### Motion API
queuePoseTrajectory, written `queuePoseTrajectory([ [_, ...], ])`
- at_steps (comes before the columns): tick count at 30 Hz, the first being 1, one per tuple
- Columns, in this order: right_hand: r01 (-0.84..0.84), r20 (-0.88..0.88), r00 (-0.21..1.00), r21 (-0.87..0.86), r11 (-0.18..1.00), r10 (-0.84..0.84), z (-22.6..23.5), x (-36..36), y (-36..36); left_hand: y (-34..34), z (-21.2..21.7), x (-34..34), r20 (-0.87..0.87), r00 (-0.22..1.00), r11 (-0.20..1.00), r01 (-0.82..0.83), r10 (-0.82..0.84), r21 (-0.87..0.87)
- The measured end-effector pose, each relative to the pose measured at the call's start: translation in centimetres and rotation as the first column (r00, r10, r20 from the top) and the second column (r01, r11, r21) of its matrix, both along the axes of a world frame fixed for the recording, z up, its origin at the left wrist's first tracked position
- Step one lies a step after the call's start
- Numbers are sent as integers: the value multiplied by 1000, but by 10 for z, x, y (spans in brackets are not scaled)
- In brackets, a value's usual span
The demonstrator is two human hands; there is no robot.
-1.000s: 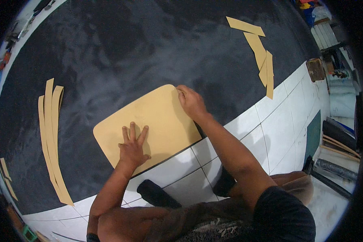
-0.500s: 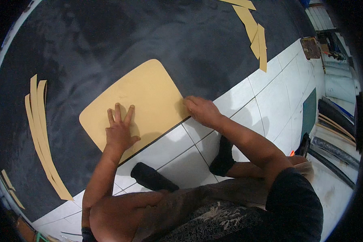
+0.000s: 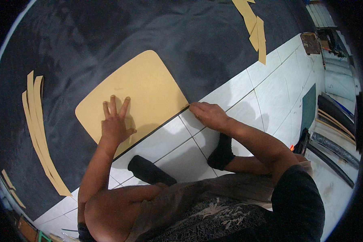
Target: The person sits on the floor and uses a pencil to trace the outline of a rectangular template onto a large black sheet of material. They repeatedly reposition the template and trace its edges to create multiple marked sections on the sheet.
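Observation:
A tan rounded-corner sheet [image 3: 143,80], like card or board, lies flat on a wide sheet of black material [image 3: 189,52], its near side along the black material's edge. My left hand [image 3: 115,125] presses on it near its left part, palm down with the fingers spread. At the tan sheet's near right corner is my right hand [image 3: 209,115], its fingers pinched together over the black material's edge. Whatever those fingers hold, if anything, is hidden or too small to make out.
Tan strips [image 3: 40,133] lie on the black material at the left, and more tan offcuts [image 3: 256,36] at the far right. White floor tiles [image 3: 266,97] run along the near edge. Rolls and rods [image 3: 336,121] stand at the right. My feet in black socks [image 3: 149,169] rest close by.
My right hand has slid toward me along the tan sheet's right side to its near corner. My left hand stays spread on the sheet. The whole view has shifted slightly.

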State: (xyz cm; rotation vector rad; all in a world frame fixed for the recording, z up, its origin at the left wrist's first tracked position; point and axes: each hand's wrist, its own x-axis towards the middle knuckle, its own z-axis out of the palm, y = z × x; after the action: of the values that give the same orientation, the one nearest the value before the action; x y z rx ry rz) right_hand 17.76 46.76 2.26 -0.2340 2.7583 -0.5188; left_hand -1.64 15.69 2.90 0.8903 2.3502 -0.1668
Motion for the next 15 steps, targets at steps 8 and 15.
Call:
queuePoseTrajectory([
  [8, 64, -135, 987, -128, 990, -81, 24, -17, -5, -21, -10, 2, 16, 999, 995, -38, 37, 92],
  [15, -178, -109, 984, -569, 803, 141, -7, -33, -135, -11, -5, -11, 39, 997, 997, 65, -64, -28],
])
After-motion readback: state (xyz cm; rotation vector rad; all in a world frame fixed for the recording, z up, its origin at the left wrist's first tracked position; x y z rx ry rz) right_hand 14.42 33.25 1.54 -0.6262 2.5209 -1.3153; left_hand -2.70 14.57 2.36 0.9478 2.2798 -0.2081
